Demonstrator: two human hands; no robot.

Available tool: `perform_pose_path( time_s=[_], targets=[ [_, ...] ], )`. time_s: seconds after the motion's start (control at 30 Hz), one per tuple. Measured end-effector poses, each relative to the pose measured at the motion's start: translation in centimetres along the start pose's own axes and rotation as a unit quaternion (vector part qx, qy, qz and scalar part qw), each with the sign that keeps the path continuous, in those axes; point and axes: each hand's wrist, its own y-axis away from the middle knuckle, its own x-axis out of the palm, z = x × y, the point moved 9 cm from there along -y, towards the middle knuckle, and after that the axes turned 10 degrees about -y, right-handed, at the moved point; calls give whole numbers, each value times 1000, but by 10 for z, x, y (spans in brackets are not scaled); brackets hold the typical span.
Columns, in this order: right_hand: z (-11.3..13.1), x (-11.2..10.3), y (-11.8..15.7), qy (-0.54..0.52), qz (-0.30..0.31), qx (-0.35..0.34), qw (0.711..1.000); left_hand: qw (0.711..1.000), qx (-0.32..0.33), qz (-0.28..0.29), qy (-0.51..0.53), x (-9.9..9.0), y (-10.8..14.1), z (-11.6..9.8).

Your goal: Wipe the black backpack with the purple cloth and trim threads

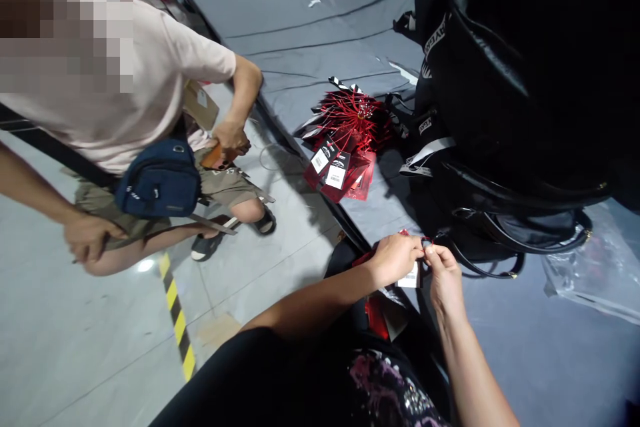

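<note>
Far left, a co-worker (145, 87) sat wearing a blue bag (160, 179). A pile of red-stringed tags (357, 127) lay on the grey surface (325, 20). Left hand (396, 259): grip partly hidden, couldn't tell if pinching. White tag (410, 278) hung just below. Right hand (447, 277): fingertips pinched together near a red string (432, 239). Black bags (500, 113) stood farther right.

black bags (500, 113) block right | tag bundle (350, 123) ahead | room: far tablecloth (300, 23)

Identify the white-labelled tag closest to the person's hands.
It's the tag right below the left hand; the other two white-labelled tags lie with the red-stringed bundle on the table.
</note>
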Motion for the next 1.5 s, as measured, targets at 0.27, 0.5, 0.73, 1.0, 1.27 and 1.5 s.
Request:
perform_pose_path(
  time_s=[0.27,0.5,0.73,1.0,1.27,1.5],
  targets=[
    [2,-2,1,12,-11,-17,1000,1000,0,4,-11,-1,0,-2],
    [0,-2,1,12,-13,-14,1000,1000,1,13,9,1,-1,0],
    [-3,-1,1,12,-13,-12,1000,1000,1,10,19,-2,-2,0],
    [-1,1,0,26,-15,-27,999,1000,10,-6,7,-2,-4,1],
    [4,5,1,25,-20,-43,999,999,20,-31,3,-5,-6,0],
    [5,7,1,31,-37,-59,997,998,-2,-57,1,-2,-7,7]
  ],
)
